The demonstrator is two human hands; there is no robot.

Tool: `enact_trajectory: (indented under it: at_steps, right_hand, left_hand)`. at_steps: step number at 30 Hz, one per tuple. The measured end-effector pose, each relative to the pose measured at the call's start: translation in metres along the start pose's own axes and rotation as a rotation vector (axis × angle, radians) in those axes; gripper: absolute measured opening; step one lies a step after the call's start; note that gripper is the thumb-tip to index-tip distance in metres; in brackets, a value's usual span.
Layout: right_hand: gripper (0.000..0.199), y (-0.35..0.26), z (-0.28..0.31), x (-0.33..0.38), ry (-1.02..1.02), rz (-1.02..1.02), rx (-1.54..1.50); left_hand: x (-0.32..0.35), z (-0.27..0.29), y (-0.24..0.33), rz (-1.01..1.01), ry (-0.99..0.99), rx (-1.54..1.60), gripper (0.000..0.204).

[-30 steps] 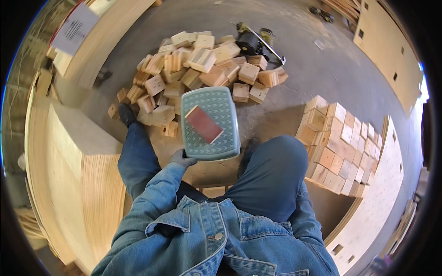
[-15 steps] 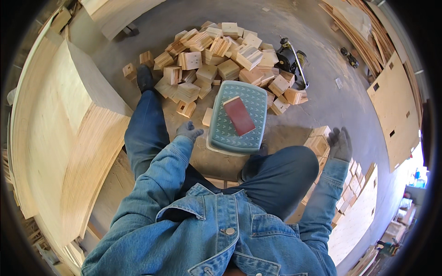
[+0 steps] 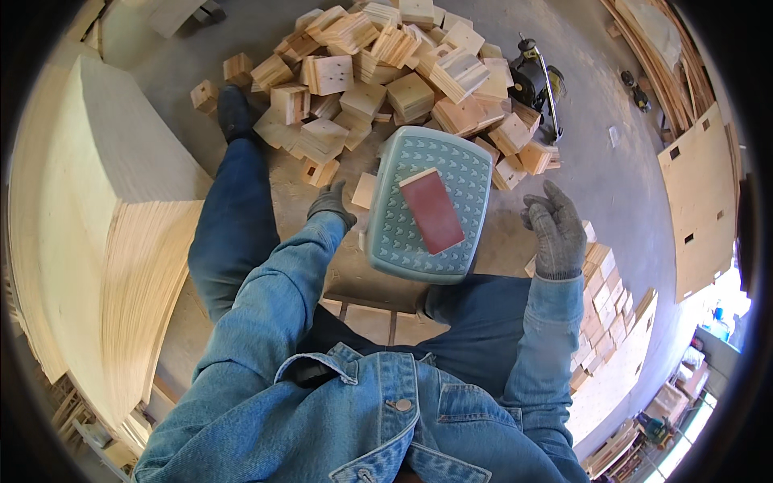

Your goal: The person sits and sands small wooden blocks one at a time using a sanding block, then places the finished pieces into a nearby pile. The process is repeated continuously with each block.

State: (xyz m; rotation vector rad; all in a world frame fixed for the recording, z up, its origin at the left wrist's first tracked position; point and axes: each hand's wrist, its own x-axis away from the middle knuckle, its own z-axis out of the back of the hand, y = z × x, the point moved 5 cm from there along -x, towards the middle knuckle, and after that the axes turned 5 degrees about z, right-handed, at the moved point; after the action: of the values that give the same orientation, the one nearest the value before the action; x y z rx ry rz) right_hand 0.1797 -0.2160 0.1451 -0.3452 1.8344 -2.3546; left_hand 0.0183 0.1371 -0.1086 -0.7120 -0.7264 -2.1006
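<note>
My left hand (image 3: 332, 206), in a grey glove, hovers just left of a green plastic stool (image 3: 388, 233). Its fingers are loosely apart and nothing shows in them. To the right of the stool, my right hand (image 3: 555, 233), gloved alike, is raised with its fingers apart and slightly bent; it is empty too. A flat reddish-brown rectangular block (image 3: 432, 211) with a pale end lies slantwise on the stool's patterned top, touched by neither hand. Beyond the stool is a heap of wooden blocks (image 3: 409, 95), one small block (image 3: 364, 191) lying close to my left fingers.
Tall stacked plywood sheets (image 3: 145, 266) stand on the left. A black-and-yellow power tool (image 3: 527, 84) rests right of the heap. Stacked blocks (image 3: 600, 310) are at my right, near a plywood panel (image 3: 699, 201) with square holes. My legs straddle the stool.
My right hand has come inward and forward, toward the stool. My left hand has shifted slightly forward. The view has tilted, so the stool and heap appear larger; the reddish-brown block stays on the stool.
</note>
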Motion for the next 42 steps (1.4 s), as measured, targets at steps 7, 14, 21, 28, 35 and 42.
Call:
enact_trajectory:
  at_steps: [7, 14, 21, 28, 35, 42]
  right_hand:
    - [0.049, -0.004, 0.011, 0.007, 0.008, -0.014, -0.02]
    - [0.053, -0.014, 0.007, 0.013, 0.01, -0.047, 0.067]
    - [0.053, -0.013, 0.013, 0.016, -0.002, -0.028, 0.151]
    - [0.05, -0.016, 0.02, 0.026, -0.02, -0.031, 0.117]
    - [0.055, 0.018, 0.051, 0.028, -0.053, 0.079, 0.255]
    - [0.068, 0.012, 0.013, 0.023, -0.083, 0.044, 0.509]
  left_hand:
    - [-0.048, -0.032, 0.028, -0.404, 0.074, -0.319, 0.101]
    - [-0.077, -0.058, 0.032, -0.602, 0.163, -0.461, 0.075]
    - [-0.087, -0.053, 0.025, -0.418, 0.134, -0.381, 0.072]
    - [-0.045, 0.0, -0.023, 0.147, -0.03, -0.282, 0.103]
    - [-0.014, 0.038, -0.028, 0.209, 0.057, 0.067, 0.1]
    - [0.017, 0.045, -0.076, 0.197, 0.087, 0.945, 0.043]
